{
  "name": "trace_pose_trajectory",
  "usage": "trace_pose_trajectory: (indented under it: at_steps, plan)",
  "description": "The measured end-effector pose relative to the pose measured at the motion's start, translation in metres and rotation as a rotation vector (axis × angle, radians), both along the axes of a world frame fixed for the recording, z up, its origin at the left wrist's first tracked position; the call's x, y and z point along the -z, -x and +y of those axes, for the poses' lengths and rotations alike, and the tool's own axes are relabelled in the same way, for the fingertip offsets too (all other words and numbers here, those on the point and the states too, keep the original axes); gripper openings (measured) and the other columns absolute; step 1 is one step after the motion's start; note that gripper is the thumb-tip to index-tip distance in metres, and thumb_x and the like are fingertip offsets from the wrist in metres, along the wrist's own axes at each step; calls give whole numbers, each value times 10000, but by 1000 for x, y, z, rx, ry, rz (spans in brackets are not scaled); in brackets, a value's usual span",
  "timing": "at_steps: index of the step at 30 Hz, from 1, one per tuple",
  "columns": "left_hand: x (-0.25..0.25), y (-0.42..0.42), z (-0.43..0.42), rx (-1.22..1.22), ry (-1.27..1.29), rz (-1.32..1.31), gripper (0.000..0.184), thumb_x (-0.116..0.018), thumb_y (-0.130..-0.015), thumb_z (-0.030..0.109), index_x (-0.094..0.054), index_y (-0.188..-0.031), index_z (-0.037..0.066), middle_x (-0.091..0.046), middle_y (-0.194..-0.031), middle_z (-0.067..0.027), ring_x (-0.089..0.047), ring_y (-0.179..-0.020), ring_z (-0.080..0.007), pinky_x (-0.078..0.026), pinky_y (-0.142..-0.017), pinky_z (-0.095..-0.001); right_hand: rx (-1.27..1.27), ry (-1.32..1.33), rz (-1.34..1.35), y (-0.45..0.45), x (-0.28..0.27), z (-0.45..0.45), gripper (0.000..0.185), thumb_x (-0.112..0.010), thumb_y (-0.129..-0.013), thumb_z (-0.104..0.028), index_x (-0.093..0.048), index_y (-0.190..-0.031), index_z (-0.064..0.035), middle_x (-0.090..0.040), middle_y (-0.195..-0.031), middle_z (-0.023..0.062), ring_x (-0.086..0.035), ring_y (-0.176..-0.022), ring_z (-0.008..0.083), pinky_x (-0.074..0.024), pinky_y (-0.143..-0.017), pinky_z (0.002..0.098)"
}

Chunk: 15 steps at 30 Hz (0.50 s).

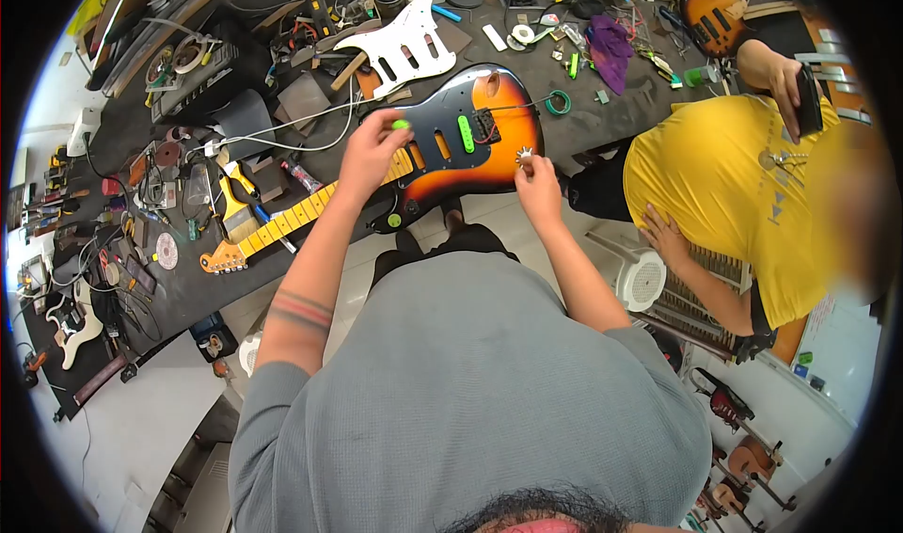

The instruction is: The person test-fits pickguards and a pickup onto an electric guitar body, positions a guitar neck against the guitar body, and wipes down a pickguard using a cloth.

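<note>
A sunburst electric guitar (513, 110) lies on the dark workbench, its maple neck (292, 218) pointing to the lower left. One bright green pickup (466, 134) sits in its black pickguard (435, 152), beside bare slots. Over the upper part of the body, my left hand (374, 147) pinches a small bright green piece (401, 125), mostly hidden by the fingers. My right hand (538, 187) is closed at the body's lower edge, fingertips on a small silvery metal piece (524, 157) whose kind I cannot make out. Wires (489, 128) show in the control cavity.
A white pickguard (406, 48) lies behind the guitar. A brush (235, 215) lies near the neck. Cables, tools and a purple cloth (609, 51) clutter the bench. At right, a person in a yellow shirt (720, 175) holds a phone (807, 100) near a white stool (642, 281).
</note>
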<state>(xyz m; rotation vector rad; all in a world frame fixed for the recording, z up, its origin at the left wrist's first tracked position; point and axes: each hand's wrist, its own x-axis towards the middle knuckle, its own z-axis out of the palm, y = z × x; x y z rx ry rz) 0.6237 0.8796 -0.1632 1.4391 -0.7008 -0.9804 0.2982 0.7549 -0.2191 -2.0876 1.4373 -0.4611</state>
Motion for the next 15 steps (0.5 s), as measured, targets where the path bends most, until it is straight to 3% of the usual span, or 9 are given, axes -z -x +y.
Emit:
trace_pose_trajectory:
  at_steps: [2,5,8,11,15]
  plan:
    - [14,-4,-40,126,-46,-220,235,-727,-1026,97,-693,-1234,-7,-751,-1129,-63,-714,-997,-148,-566,-905,-301,-12,-24,-7,19,0,-11,202,-699,-965,-148,-703,-1157,-84,-679,-1103,120,-713,-1028,342,-564,-893,455]
    - [35,-7,-90,245,24,-814,239,-811,-905,123,-764,-1135,79,-693,-1035,-79,-655,-1085,-275,-508,-974,-419,-14,-56,23,44,-2,-25,208,-698,-967,-122,-700,-1170,-77,-675,-1106,119,-699,-1055,340,-558,-919,448]
    - [59,-1,-117,349,-44,-824,245,-831,-873,168,-788,-1111,127,-648,-1010,-81,-595,-1142,-306,-452,-1022,-450,-10,-88,54,72,8,-44,225,-704,-963,-106,-691,-1183,-60,-672,-1117,121,-686,-1089,352,-551,-940,452]
    - [72,4,-133,363,-23,-990,208,-846,-864,211,-810,-1065,170,-666,-1080,-22,-590,-1166,-259,-421,-1003,-446,10,-147,107,93,13,-58,226,-701,-962,-100,-690,-1184,-58,-673,-1112,124,-685,-1087,358,-549,-946,456]
    - [76,7,-146,495,-134,-922,233,-836,-885,192,-822,-1117,198,-664,-1097,10,-582,-1182,-238,-390,-1045,-433,-19,-197,102,113,25,-72,232,-695,-946,-90,-690,-1176,-60,-672,-1099,125,-681,-1085,353,-544,-960,448]
